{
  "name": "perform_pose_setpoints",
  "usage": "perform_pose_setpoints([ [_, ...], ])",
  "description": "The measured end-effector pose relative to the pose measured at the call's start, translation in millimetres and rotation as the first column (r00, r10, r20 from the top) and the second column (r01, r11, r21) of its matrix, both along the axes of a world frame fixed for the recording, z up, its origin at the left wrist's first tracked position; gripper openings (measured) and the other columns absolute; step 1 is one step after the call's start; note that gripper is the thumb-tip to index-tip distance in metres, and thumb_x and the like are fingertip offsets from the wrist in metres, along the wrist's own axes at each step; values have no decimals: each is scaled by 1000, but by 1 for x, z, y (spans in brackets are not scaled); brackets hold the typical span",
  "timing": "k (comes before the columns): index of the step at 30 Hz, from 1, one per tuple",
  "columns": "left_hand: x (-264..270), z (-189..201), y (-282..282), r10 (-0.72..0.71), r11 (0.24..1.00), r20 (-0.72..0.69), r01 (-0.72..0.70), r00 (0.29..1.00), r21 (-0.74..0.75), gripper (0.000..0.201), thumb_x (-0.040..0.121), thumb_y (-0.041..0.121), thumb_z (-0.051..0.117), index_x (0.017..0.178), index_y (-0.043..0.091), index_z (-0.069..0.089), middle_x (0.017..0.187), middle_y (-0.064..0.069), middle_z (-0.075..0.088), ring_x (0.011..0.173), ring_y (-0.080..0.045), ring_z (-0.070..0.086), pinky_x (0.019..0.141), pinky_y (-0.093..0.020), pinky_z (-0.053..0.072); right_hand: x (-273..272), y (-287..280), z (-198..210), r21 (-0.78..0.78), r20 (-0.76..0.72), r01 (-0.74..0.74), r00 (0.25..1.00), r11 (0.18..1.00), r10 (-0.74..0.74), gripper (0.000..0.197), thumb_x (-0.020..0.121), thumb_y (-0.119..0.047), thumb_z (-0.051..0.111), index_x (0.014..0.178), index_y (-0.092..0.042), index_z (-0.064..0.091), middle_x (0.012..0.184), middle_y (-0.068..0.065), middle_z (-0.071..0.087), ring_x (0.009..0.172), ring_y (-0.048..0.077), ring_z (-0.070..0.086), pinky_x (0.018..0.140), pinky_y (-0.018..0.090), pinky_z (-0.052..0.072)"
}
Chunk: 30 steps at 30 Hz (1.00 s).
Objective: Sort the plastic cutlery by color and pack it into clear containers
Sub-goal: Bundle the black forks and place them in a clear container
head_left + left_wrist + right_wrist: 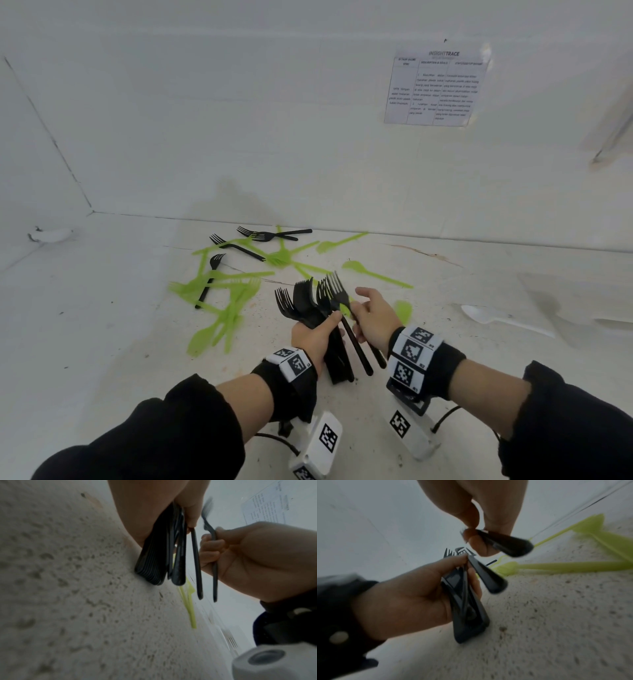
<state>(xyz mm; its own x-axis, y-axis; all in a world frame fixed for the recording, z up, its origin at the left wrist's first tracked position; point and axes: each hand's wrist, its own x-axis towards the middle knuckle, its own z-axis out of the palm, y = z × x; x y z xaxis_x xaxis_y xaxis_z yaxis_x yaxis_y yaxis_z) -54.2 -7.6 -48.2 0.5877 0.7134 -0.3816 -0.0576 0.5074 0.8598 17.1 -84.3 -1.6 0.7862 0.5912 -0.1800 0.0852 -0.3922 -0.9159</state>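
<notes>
The left hand (317, 337) gripped a bundle of black forks (310, 305), handle ends touching the table (102, 342). Just beside it, the right hand (375, 317) pinched one black fork (503, 542) by its handle. Beyond them, green cutlery (226, 294) and loose black forks (263, 235) lay scattered near the wall.

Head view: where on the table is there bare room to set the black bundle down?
Bare table lies left of the green cutlery, beside the left hand. Behind the bundle of black forks it is crowded; right of the right hand, a white spoon.
</notes>
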Motion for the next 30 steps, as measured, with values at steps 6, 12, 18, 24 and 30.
perform_pose_setpoints([
  [6,-2,0,-4,-19,1000,27,19,999,-9,14,83,1,66,98,2,67,77,-9,68,56,-14,64,57,-27,53,-9,-3,-7,-176,235,-25,970,984,66,25,97,-15,40,118,-11,53,87,1,59,85,18,53,72,20,35],
  [12,-3,3,-2,-9,1000,19,9,1000,0,24,87,7,63,109,-2,64,102,-19,68,93,-33,66,85,-41,53,-12,-4,-6,-145,200,-76,974,986,105,27,91,-22,56,116,-14,61,105,6,67,97,19,62,90,24,46],
  [18,-4,3,-4,-114,993,51,115,992,-23,25,98,19,45,114,3,57,104,-15,66,86,-21,65,62,-26,58,-7,-4,-14,-55,63,3,998,998,0,32,82,-13,67,114,-13,62,85,1,65,91,21,65,92,39,51],
  [24,-3,5,-5,-143,990,60,144,988,-10,25,100,12,40,118,4,56,103,-16,65,84,-21,65,70,-28,57,-5,-2,-15,-22,73,66,995,998,-65,28,79,-12,67,106,-14,61,73,-8,61,78,18,63,72,25,52],
  [30,-3,4,-11,-121,992,24,121,992,29,28,99,8,41,121,0,55,111,-21,65,92,-28,66,76,-33,57,-7,-3,-14,-41,210,96,974,995,-85,24,78,-12,66,101,-15,60,71,-9,57,67,8,54,55,7,36],
])
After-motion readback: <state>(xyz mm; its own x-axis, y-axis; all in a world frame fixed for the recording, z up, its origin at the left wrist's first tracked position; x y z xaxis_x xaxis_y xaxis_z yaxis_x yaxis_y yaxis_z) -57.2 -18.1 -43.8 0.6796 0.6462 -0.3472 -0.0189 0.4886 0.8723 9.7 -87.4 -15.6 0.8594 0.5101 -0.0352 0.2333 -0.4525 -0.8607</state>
